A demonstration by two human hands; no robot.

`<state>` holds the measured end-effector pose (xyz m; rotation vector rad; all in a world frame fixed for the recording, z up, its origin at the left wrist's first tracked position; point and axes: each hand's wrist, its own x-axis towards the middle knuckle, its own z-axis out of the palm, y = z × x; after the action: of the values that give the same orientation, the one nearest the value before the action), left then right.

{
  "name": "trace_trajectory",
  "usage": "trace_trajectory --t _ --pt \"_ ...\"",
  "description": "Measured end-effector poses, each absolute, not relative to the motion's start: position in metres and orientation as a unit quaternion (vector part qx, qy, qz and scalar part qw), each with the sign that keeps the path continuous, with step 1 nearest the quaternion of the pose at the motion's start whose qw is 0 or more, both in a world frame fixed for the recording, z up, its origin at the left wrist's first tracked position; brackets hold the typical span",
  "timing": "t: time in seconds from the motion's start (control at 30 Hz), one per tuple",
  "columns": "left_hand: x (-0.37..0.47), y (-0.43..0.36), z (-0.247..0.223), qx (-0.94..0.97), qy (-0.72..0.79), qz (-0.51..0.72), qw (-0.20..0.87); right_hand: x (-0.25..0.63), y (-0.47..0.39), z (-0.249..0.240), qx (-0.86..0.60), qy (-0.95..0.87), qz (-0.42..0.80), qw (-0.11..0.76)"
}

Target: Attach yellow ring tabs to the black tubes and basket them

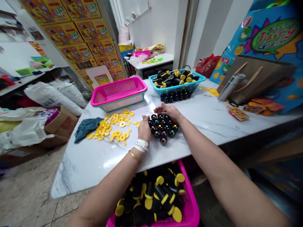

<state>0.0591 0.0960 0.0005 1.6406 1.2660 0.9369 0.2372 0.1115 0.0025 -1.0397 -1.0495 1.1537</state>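
On the white marbled table [94, 164], a tight cluster of upright black cups [163, 126] with small coloured bits inside stands between my hands. My left hand [144, 129] lies against the cluster's left side, palm inward, fingers partly hidden. Along the far right side is my right hand [168, 111], its fingers stretched out toward the left, touching or very near the cups. One cup sits at the near edge of the group. Yellow ring-shaped plastic pieces [122, 124] are scattered to the left. A row of black cups [176, 97] stands farther back.
An empty pink basket [119, 101] stands back left; a blue basket [163, 91] of black and yellow containers is behind the row. Below the table edge, another pink basket [194, 208] holds similar containers. A dark cloth [87, 128], metal flask [230, 87] and paper bag [258, 78] are on the table.
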Motion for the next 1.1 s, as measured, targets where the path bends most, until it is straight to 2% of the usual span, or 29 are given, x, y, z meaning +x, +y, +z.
trace_trajectory --t 0.17,0.3,0.4,0.53,0.67,0.8,0.93,1.1 --pt "0.018 0.076 0.02 0.726 0.455 0.389 0.338 0.271 0.096 0.01 -0.436 -0.327 0.499 0.674" --pt "-0.043 0.063 0.028 0.812 0.418 0.384 0.136 0.272 0.045 0.028 -0.44 -0.367 0.396 0.718" --pt "-0.078 0.065 0.023 0.854 0.437 0.281 0.031 0.24 -0.02 0.037 -0.444 -0.437 0.324 0.712" --pt "-0.093 0.055 0.013 0.886 0.416 0.197 0.055 0.177 -0.099 0.031 -0.517 -0.531 0.345 0.576" --pt "-0.095 0.028 0.009 0.872 0.395 0.269 0.109 0.13 -0.118 0.02 -0.511 -0.608 0.363 0.487" --pt "-0.098 0.026 0.008 0.805 0.48 0.341 0.077 0.107 -0.082 0.018 -0.547 -0.638 0.269 0.47" --pt "-0.093 0.04 0.007 0.84 0.48 0.243 0.072 0.084 -0.042 0.014 -0.585 -0.667 0.14 0.44" --pt "-0.086 0.027 0.009 0.897 0.381 0.192 0.118 0.073 -0.044 0.004 -0.595 -0.701 0.073 0.386"
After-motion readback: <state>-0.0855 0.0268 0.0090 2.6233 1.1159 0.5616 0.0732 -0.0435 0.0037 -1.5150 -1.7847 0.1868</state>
